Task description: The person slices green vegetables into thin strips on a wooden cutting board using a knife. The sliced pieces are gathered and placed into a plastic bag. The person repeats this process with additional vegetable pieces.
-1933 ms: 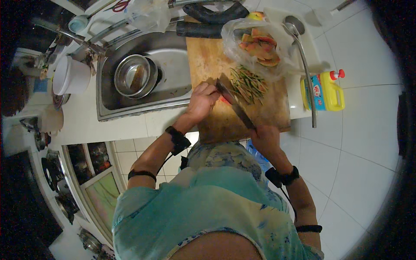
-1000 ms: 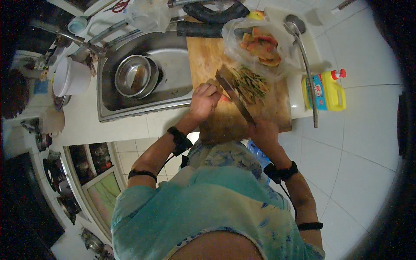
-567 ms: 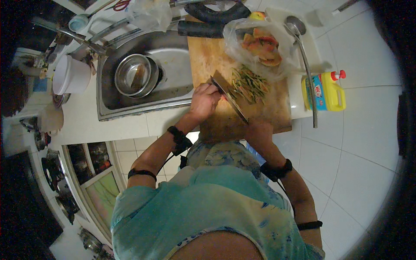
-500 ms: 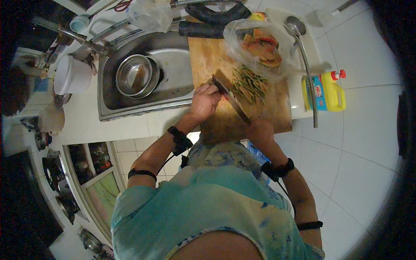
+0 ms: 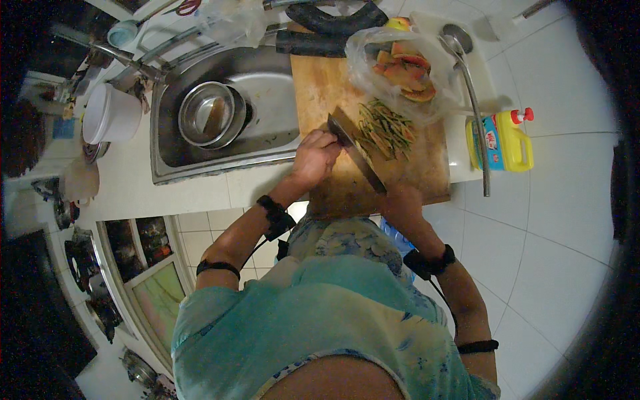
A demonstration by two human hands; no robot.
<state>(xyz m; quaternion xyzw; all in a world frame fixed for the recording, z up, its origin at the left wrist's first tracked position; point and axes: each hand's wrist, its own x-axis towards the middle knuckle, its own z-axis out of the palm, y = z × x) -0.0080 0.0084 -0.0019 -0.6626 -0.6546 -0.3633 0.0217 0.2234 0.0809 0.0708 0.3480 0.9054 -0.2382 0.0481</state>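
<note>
My right hand [image 5: 402, 202] grips the handle end of a kitchen knife [image 5: 361, 157], whose blade slants up and left across the wooden cutting board [image 5: 430, 180]. Close against the blade's left side, my left hand [image 5: 316, 159] rests on the board with its fingers curled in. What those fingers hold down, if anything, is hidden. Just right of the blade lies a loose pile of thin green and pale strips [image 5: 387, 131]. Beyond it, on the board's far right, a clear plastic bag [image 5: 360, 57] holds orange-red slices or peelings [image 5: 407, 72].
Left of the board is a steel sink [image 5: 270, 100] with stacked metal bowls [image 5: 207, 115]. A long-handled ladle [image 5: 473, 100] and a yellow bottle [image 5: 517, 150] with a red cap stand at the right. Dark curved pieces [image 5: 337, 20] lie behind the board. A white bucket [image 5: 112, 113] sits far left.
Both hands and the knife stay in nearly the same place, with only a slight shift of the blade. A small reddish bit seen by my left fingertips earlier is now out of sight.
</note>
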